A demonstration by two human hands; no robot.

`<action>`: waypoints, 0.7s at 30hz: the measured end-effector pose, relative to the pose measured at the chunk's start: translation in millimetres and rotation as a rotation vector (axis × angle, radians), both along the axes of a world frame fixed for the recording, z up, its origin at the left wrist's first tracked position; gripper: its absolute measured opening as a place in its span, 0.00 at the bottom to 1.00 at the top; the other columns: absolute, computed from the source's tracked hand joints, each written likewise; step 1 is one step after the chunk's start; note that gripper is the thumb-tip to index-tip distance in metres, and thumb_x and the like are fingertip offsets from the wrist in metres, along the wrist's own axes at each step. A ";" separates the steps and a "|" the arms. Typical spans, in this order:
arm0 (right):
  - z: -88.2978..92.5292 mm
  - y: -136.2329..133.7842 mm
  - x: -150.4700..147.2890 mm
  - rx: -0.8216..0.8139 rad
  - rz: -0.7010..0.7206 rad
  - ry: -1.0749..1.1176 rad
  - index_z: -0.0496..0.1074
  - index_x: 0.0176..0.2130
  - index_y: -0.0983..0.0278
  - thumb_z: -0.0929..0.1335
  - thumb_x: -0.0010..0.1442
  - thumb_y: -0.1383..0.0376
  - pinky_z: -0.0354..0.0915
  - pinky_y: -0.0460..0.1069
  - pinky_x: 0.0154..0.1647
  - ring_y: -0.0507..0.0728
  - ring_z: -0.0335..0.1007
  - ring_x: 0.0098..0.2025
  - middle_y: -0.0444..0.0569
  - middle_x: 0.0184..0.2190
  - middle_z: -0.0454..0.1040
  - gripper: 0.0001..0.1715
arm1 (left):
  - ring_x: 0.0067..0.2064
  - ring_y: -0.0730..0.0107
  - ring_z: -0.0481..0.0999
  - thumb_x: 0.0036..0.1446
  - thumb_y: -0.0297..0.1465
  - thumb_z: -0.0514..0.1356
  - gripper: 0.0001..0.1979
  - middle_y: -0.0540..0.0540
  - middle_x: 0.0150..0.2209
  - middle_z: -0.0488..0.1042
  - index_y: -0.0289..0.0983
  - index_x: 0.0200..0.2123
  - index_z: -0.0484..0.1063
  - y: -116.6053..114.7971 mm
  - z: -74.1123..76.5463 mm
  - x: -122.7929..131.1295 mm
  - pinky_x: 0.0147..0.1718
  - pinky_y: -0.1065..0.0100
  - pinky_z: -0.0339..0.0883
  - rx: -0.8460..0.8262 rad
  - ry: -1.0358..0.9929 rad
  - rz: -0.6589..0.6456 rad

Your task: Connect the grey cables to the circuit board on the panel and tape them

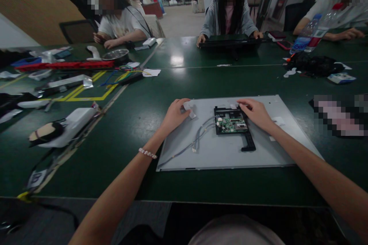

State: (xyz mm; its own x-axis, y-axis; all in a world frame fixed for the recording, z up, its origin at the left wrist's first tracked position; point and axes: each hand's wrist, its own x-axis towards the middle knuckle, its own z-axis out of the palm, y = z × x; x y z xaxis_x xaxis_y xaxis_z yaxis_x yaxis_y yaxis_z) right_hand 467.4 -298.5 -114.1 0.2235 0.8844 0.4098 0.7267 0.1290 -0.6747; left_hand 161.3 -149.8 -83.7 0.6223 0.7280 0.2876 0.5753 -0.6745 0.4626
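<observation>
A flat grey metal panel (178, 157) lies on the green table before me. On it sits a black plastic bracket (249, 141) carrying a green circuit board (228, 124). Grey cables (198, 134) run from the board's left side to the panel's front left corner. My left hand (176, 115) pinches a crumpled, whitish piece of tape (189, 109) over the panel's back left part. The fingertips of my right hand (255, 111) are closed at the bracket's back edge, beside a small pale tape piece (233, 105); whether they grip it is unclear.
At left lie a white device (74, 122), a red strip (66, 65) and coloured wires (117, 78). Bottles (309, 32) and a black bundle (316, 64) stand at right, near a phone-like item (339, 116). Across the table a person holds a dark panel (230, 44).
</observation>
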 end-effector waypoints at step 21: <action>-3.2 0.9 0.5 -0.003 0.014 0.031 0.76 0.45 0.62 0.63 0.63 0.61 0.70 0.56 0.47 0.59 0.75 0.43 0.52 0.43 0.79 0.16 | 0.50 0.60 0.71 0.56 0.29 0.56 0.19 0.43 0.49 0.72 0.39 0.52 0.71 1.0 -2.9 -1.9 0.51 0.59 0.66 -0.020 -0.006 -0.049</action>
State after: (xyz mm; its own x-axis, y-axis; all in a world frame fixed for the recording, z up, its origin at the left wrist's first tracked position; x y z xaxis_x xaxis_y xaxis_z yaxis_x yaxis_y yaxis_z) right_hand 467.8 -297.6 -117.3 0.2238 0.8886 0.4005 0.7038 0.1370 -0.6971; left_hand 159.4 -148.7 -86.6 0.6560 0.7020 0.2772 0.5388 -0.6928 0.4793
